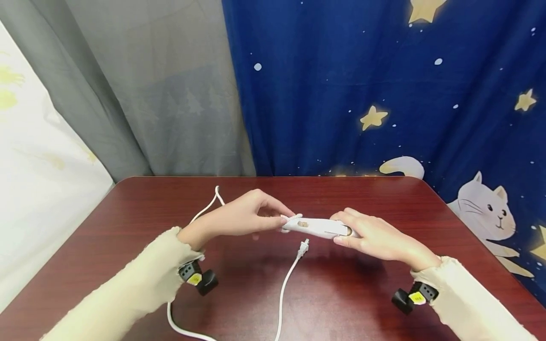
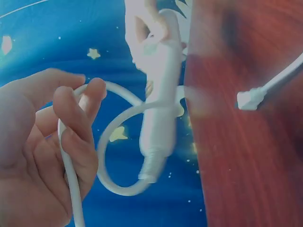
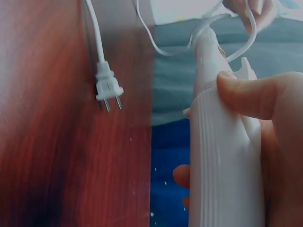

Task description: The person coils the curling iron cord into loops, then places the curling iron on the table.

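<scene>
A slim white hand-held appliance [image 1: 317, 227], seemingly a hair iron, is held level above the table. My right hand [image 1: 379, 235] grips its right end; in the right wrist view the thumb [image 3: 246, 94] lies along the ribbed white body [image 3: 220, 156]. At the other end, my left hand [image 1: 241, 213] pinches the white power cord [image 2: 68, 165], which also runs across the palm. In the left wrist view the cord makes a loop [image 2: 102, 156] around the appliance near its cord end. Part of the body is hidden by my right hand.
The two-prong plug [image 1: 303, 247] lies on the dark red table [image 1: 341, 303] in front of the appliance, its cord [image 1: 282, 293] running toward the near edge. More cord [image 1: 172, 319] trails below my left sleeve. Grey [image 1: 170, 94] and blue starry curtains [image 1: 315, 94] hang behind the table.
</scene>
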`<control>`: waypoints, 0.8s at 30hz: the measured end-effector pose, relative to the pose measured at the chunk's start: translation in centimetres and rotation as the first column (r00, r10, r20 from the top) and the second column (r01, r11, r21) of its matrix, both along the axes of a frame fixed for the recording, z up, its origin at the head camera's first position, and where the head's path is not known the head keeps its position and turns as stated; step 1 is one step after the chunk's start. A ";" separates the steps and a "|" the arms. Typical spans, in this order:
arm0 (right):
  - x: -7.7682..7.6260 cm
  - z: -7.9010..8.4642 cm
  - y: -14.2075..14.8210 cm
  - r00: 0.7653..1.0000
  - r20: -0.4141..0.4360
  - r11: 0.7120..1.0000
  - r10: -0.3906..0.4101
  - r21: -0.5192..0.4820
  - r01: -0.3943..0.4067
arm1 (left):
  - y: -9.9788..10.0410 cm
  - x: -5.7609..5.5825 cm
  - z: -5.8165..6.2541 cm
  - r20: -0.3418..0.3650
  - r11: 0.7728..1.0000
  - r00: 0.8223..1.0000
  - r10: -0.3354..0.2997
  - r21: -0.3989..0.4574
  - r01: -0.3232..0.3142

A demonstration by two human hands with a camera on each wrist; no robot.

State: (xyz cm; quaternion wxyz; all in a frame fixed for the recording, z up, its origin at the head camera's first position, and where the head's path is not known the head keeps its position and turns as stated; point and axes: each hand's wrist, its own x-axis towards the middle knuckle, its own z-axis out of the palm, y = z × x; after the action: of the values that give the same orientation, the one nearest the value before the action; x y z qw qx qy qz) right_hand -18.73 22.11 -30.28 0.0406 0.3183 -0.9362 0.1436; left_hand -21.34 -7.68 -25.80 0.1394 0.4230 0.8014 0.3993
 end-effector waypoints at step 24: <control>1.2 1.4 0.8 0.996 -0.053 0.979 0.076 -0.185 -0.085 | -0.4 -1.0 -7.5 0.102 0.985 0.987 0.127 0.102 -0.138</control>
State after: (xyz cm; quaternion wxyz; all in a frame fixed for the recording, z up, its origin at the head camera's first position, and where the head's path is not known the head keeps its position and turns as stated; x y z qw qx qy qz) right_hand -17.48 22.93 -28.88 0.0860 0.3538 -0.9038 0.2249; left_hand -22.38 -8.05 -33.31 0.1273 0.3563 0.7971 0.4706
